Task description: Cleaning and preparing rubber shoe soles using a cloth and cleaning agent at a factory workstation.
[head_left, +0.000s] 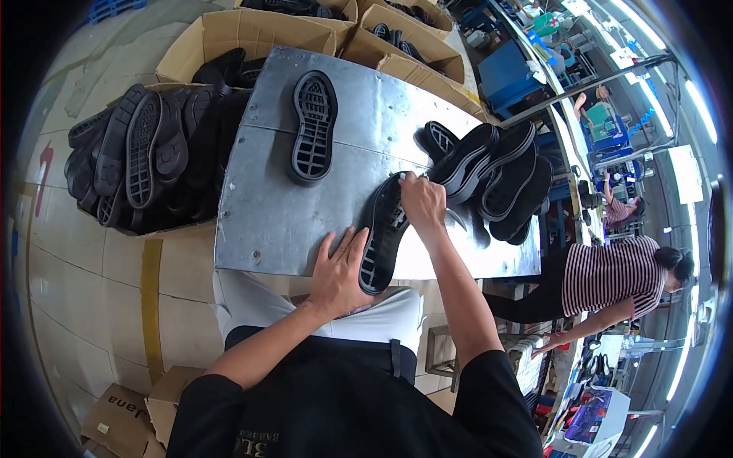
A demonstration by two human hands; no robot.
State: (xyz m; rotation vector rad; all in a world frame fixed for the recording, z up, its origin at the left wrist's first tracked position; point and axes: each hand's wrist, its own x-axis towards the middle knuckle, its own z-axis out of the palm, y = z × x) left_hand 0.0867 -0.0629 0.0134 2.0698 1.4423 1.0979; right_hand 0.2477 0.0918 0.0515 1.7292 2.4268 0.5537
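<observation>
A black shoe sole [384, 243] with a gridded inner face lies at the table's near edge, tilted, its heel end toward me. My left hand [337, 275] holds it along the left side near the heel, fingers spread against the edge. At the far end, my right hand [422, 202] is closed on the sole's rim; whether a small tool is also in those fingers is hidden. A single black sole [313, 126], grid side up, rests on the metal tabletop to the left. To the right, several black soles [500, 179] lie piled together.
The metal-topped table [267, 206] has a box heaped with black soles [143, 149] at its left. More cardboard boxes [267, 30] stand beyond. Rightward, a person in a striped shirt [611, 278] bends at a workbench. A wooden stool [439, 353] is near my right side.
</observation>
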